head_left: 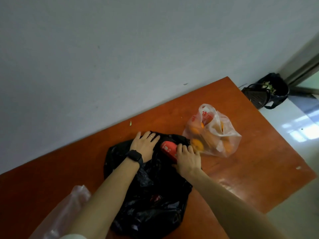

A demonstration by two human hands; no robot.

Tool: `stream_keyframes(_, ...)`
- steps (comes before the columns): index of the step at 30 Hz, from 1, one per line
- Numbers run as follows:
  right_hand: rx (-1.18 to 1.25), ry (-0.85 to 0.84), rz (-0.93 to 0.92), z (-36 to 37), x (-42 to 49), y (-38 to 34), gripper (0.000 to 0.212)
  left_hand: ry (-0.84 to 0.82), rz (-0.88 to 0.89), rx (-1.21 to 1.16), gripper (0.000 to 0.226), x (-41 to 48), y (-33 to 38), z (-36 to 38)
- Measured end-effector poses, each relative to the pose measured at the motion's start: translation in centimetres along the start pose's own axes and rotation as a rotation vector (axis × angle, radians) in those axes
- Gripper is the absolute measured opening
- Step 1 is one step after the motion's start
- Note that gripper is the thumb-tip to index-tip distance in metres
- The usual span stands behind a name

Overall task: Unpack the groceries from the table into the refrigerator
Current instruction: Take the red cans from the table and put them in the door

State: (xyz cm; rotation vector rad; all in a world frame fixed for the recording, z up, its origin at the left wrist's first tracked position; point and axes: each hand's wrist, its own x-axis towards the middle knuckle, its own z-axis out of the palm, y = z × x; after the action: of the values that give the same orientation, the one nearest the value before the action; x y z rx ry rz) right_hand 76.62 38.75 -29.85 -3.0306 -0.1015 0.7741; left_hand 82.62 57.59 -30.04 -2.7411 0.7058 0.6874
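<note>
Groceries half hidden in black bag [151, 192], red packet [168, 149] peeking out — both hands on it.

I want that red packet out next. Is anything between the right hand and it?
Nothing visible: the right hand already rests on the red packet at the mouth of the crumpled black plastic bag, which surrounds it.

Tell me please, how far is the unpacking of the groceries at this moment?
Nothing looks put away yet; no refrigerator is in view. In hand: the left hand presses on the black bag and the right hand rests on a red package at its opening. Left: that bag's contents and the clear bag of oranges, both still on the table.
</note>
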Motion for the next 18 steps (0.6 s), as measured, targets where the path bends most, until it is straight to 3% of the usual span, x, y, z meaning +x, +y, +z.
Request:
stream_keyframes(6, 0.142, 0.098, -0.025, -1.4, -1.4, 0.8, 0.086, 0.064, -0.047, -0.089, 0.072, -0.7, -0.2, 0.5)
stream_keyframes(10, 0.170, 0.201, -0.118, -2.8, -4.9, 2.0, 0.083, 0.282, -0.040, -0.019, 0.076, -3.0, 0.3, -1.1)
stream_keyframes(15, 0.197, 0.144, -0.141, -1.9, -9.5, 3.3, 0.078, 0.536, 0.239, 0.090, 0.034, -8.3, 3.2, -1.2)
stream_keyframes(16, 0.192, 0.121, -0.151, -1.6, -10.1, 3.4, 0.078, 0.519, 0.315, 0.085, 0.026, -9.4, 4.0, -1.0)
stream_keyframes(18, 0.198, 0.069, -0.162, -0.7, -11.2, 3.6, 0.078, 0.334, 0.390, 0.040, 0.028, -11.2, 5.6, -0.2)
